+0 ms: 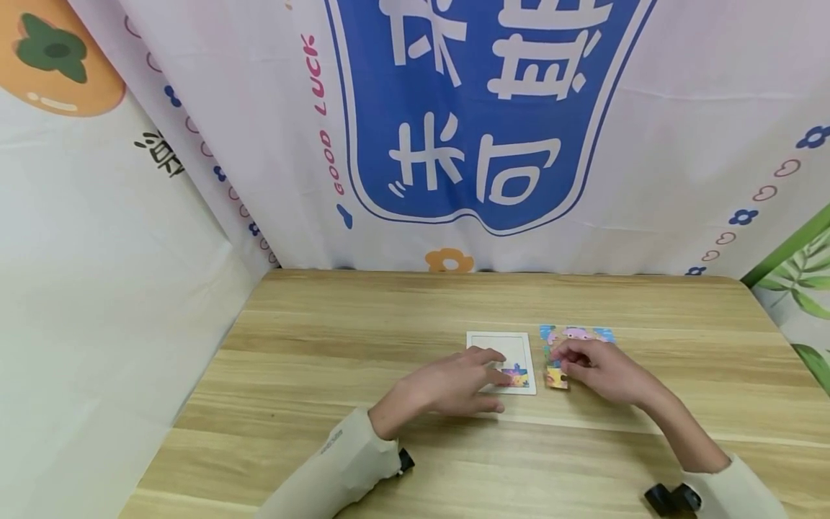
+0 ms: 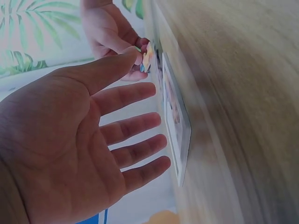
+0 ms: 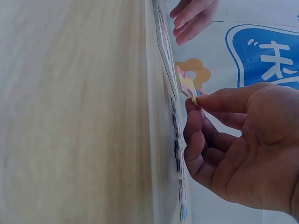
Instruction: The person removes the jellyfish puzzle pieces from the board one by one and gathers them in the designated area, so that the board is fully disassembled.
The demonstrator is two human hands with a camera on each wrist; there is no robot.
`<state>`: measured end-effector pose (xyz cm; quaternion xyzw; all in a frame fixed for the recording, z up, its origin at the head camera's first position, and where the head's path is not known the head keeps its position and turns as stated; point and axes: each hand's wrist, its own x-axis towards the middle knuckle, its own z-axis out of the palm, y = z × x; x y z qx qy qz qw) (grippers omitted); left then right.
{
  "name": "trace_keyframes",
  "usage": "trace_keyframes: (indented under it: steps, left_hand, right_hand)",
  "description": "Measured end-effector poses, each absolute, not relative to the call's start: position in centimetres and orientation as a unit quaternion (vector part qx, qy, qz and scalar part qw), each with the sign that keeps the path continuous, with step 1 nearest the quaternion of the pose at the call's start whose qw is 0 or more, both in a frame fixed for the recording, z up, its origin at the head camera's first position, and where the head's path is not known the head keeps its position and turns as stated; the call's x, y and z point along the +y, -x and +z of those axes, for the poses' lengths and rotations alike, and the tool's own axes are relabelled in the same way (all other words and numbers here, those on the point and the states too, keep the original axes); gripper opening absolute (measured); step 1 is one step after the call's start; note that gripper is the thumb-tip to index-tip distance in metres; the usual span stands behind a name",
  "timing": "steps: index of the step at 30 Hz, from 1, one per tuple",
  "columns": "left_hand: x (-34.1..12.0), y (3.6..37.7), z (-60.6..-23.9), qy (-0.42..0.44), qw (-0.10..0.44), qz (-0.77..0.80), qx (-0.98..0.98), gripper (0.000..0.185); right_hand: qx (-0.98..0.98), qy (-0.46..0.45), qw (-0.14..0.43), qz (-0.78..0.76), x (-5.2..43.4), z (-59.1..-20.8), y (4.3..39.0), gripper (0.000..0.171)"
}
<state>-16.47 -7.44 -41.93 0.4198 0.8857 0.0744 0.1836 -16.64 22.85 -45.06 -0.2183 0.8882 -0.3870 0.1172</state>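
The right hand (image 1: 599, 371) pinches a colourful cardboard puzzle piece (image 1: 556, 378) just right of the white rectangular puzzle tray (image 1: 502, 339) on the wooden worktop (image 1: 324, 346), where the flat, open-fingered left hand (image 1: 454, 386) rests empty.

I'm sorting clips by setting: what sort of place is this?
Probably a small indoor tabletop booth set up for recording: a wooden table closed in by printed fabric backdrops, with only a white puzzle tray and loose puzzle pieces laid out.
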Motion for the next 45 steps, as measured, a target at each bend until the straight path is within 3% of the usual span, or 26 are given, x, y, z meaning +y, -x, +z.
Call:
trace_keyframes:
  steps: [19, 27, 45]
  left_hand:
    - [-7.54, 16.83, -42.54, -0.414, 0.190, 0.079, 0.887, 0.041]
    - [-7.46, 16.84, -42.45, -0.407, 0.196, 0.079, 0.889, 0.041]
    - [-7.59, 16.73, -42.80, -0.405, 0.196, 0.087, 0.889, 0.041]
  right_hand:
    - [0.893, 0.230, 0.121, -0.367, 22.85, -44.96, 16.61, 0.014]
    - [0.903, 0.223, 0.121, -0.346, 22.45, -45.02, 16.46, 0.024]
    - [0.909, 0.210, 0.126, -0.339, 22.47, -45.44, 16.42, 0.021]
